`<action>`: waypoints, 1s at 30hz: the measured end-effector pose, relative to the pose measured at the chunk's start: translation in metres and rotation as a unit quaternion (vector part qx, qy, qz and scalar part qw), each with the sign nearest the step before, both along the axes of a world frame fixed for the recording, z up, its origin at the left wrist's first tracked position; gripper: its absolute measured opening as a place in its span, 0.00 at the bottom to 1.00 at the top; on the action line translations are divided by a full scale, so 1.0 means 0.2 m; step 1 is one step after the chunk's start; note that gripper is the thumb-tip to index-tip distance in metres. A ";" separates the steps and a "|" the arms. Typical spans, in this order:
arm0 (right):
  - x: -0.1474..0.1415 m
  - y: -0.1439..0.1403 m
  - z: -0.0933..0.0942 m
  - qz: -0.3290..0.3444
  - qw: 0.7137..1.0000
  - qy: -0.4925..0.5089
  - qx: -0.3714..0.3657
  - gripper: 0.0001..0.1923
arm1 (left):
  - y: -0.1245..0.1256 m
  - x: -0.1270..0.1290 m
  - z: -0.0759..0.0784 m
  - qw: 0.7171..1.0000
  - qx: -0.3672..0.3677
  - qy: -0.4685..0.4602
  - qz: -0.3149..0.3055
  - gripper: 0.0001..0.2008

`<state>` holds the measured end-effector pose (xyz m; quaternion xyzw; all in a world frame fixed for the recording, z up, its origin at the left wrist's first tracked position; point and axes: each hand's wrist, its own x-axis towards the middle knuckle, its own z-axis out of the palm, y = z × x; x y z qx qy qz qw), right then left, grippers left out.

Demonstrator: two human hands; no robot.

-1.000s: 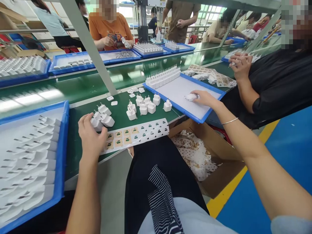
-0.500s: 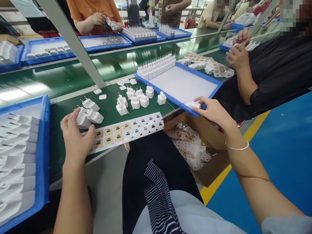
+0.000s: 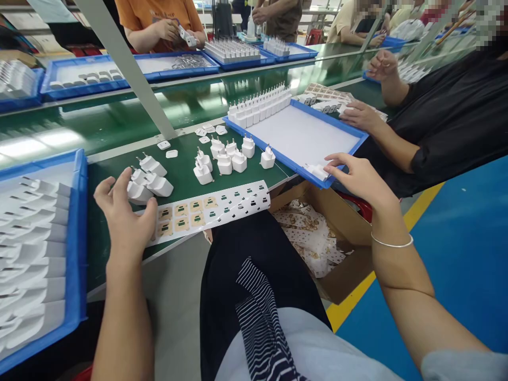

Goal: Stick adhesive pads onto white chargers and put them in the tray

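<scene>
My left hand is open, thumb and fingers apart, beside a small group of white plug chargers on the green bench. Its thumb is next to a sticker sheet with tan bear-like labels and small cutouts, which curls over the bench edge. My right hand hovers at the near corner of the blue-rimmed tray, fingers spread. Just left of its fingertips a white charger lies in that corner. Several more chargers stand prongs up mid-bench.
Small white plates lie behind the chargers. A row of chargers lines the tray's far side. Left is another blue tray full of chargers. A cardboard box holds used sheets below. A co-worker's hand is near the tray's right side.
My right fingers have come off the charger in the tray corner and drawn slightly right. The co-worker's hands have parted, one moving down toward chargers beside the tray. My left hand stays about the same.
</scene>
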<state>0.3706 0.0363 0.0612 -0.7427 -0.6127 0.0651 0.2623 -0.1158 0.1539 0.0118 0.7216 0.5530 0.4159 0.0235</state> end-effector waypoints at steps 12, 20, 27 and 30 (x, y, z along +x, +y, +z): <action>-0.66 0.19 -0.02 0.140 0.958 0.186 0.167 0.12 | -0.03 0.03 0.02 0.996 -0.054 -0.038 0.059 0.43; -0.98 0.31 -0.14 0.207 0.935 0.269 0.102 0.09 | -0.13 -0.02 0.05 0.973 -0.045 -0.211 0.079 0.27; -1.18 0.12 -0.19 0.379 0.823 0.422 -0.033 0.24 | -0.56 0.21 -0.01 0.869 -0.168 -0.462 -0.059 0.24; -1.23 0.06 -0.20 0.421 0.807 0.414 -0.003 0.24 | -0.65 0.29 -0.08 0.827 -0.213 -0.507 -0.120 0.24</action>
